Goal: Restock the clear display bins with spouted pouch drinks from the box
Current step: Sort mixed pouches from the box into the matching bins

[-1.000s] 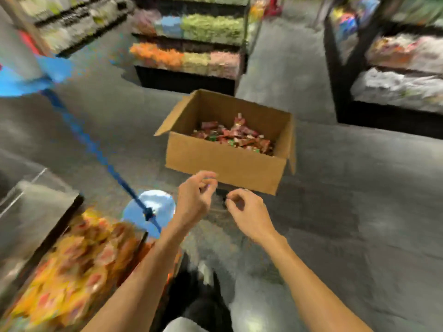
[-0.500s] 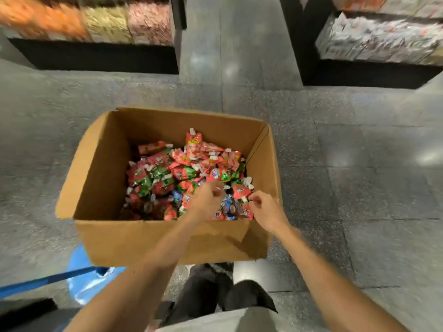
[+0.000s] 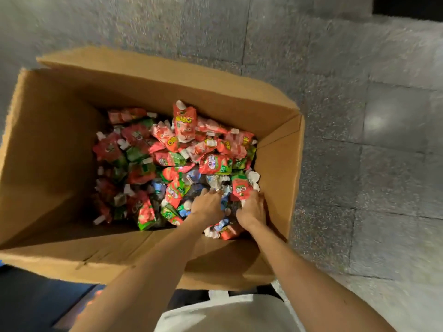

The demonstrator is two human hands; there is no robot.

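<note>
Spouted pouch drinks [image 3: 167, 164], mostly red and green with a few blue and with white caps, lie heaped loose in an open cardboard box [image 3: 48, 152]. The box stands on a grey speckled tiled floor [image 3: 359, 140] and fills the frame from 9 o'clock to the centre. The heap covers the box bottom from its centre out to the 3 o'clock wall. One upright pouch [image 3: 184, 123] stands above the rest at the heap's 12 o'clock edge.

Both forearms enter from 6 o'clock and reach over the near wall into the 5 o'clock corner of the box. The left hand [image 3: 207, 208] lies knuckles up on the heap. Its fingertips are sunk among the pouches, so whether it grasps one cannot be told. The right hand [image 3: 253, 209] is just beside it, toward 3 o'clock and close to the side wall. Its fingers curl round the lower end of a red pouch [image 3: 241, 189], whose cap points toward 1 o'clock.

A pale garment [image 3: 227, 315] shows at 6 o'clock, below the box. The view is slightly blurred.
</note>
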